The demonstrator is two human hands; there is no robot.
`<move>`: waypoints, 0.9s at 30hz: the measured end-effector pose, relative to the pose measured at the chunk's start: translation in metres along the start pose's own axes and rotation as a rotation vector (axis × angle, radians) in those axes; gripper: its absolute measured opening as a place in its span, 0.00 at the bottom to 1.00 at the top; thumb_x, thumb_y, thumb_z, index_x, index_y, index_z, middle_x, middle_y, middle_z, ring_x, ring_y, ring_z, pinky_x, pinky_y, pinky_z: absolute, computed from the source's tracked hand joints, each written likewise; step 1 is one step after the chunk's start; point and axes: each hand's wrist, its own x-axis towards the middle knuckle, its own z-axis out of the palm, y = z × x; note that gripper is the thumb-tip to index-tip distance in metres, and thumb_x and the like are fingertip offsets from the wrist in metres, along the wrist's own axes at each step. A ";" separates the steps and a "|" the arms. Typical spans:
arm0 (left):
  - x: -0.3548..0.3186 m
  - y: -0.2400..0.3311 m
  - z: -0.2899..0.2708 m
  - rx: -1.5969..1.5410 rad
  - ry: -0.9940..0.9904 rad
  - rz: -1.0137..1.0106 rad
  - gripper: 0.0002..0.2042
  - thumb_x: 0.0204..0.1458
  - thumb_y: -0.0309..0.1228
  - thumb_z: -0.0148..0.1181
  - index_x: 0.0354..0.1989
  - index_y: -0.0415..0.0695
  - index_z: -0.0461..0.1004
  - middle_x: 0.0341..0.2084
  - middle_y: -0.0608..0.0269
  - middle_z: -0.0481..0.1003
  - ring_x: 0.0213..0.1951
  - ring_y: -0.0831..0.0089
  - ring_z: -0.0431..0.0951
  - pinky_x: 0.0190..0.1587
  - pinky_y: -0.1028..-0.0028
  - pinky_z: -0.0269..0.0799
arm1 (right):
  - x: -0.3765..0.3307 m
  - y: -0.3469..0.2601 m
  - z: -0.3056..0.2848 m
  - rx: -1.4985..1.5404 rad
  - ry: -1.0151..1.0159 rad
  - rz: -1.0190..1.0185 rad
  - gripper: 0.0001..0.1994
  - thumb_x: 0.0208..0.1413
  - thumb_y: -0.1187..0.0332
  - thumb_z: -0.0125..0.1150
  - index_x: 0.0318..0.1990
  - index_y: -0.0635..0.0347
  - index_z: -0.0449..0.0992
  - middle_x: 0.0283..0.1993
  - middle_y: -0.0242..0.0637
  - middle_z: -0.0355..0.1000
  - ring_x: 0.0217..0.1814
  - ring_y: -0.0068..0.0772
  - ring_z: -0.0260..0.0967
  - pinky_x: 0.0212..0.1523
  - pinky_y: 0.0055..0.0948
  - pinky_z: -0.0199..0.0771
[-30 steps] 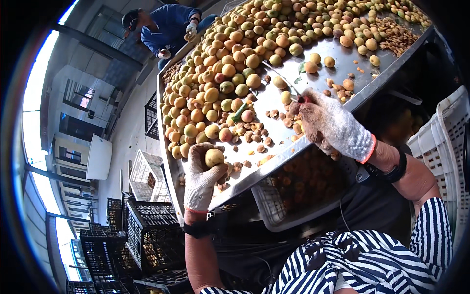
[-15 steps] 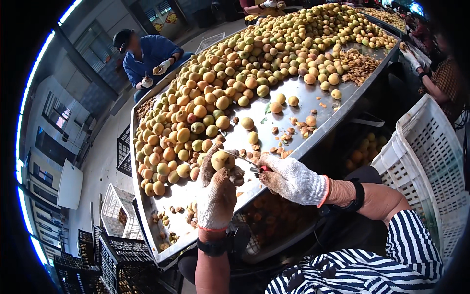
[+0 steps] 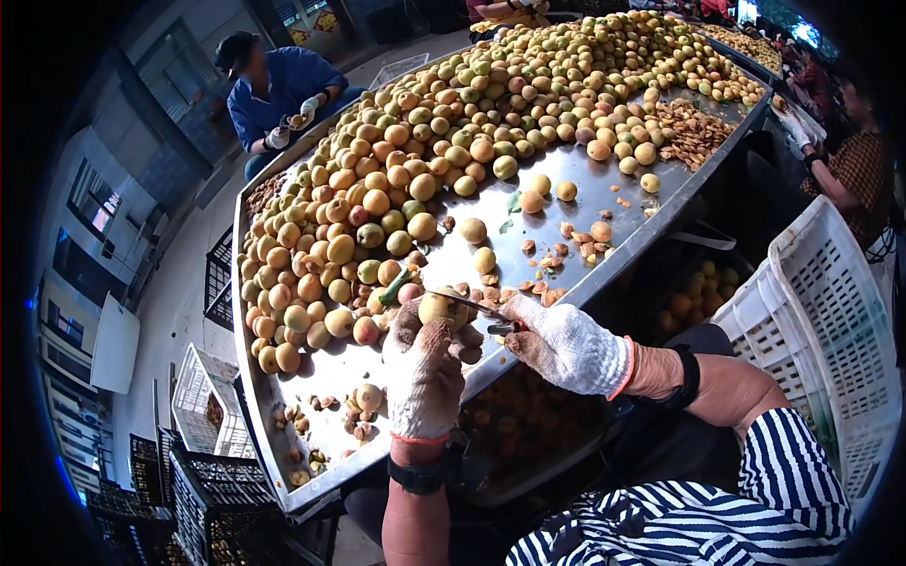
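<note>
My left hand (image 3: 420, 377), in a white knit glove with brown-stained fingers, holds a yellow-green apricot (image 3: 436, 309) over the near edge of the metal table. Gloved as well, my right hand (image 3: 566, 349) grips a small knife (image 3: 469, 303) by its dark and red handle. The blade points left and meets the upper side of the apricot; how deep it goes I cannot tell. Beyond my left fingers spreads a big heap of apricots (image 3: 377, 203). Several pits and fruit pieces (image 3: 547, 259) lie on the metal past the blade.
A raised rim (image 3: 651, 231) borders the metal table (image 3: 547, 226). White crates stand at my right (image 3: 821, 330) and at the left (image 3: 209, 401), above stacked black crates (image 3: 226, 500). More fruit (image 3: 703, 288) sits under the table edge. A person in blue (image 3: 283, 90) works across the left edge.
My left index finger has come down from its raised position and curls beside the apricot. The knife blade now lies across the fruit's top. The co-worker's hands at the left have come closer together.
</note>
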 end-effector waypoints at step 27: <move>-0.005 0.004 -0.026 0.238 -0.002 0.183 0.21 0.44 0.18 0.54 0.50 0.38 0.62 0.45 0.52 0.70 0.43 0.70 0.73 0.41 0.77 0.72 | 0.004 -0.016 0.016 0.067 -0.199 0.111 0.11 0.57 0.68 0.50 0.42 0.67 0.64 0.24 0.47 0.66 0.26 0.47 0.69 0.28 0.34 0.66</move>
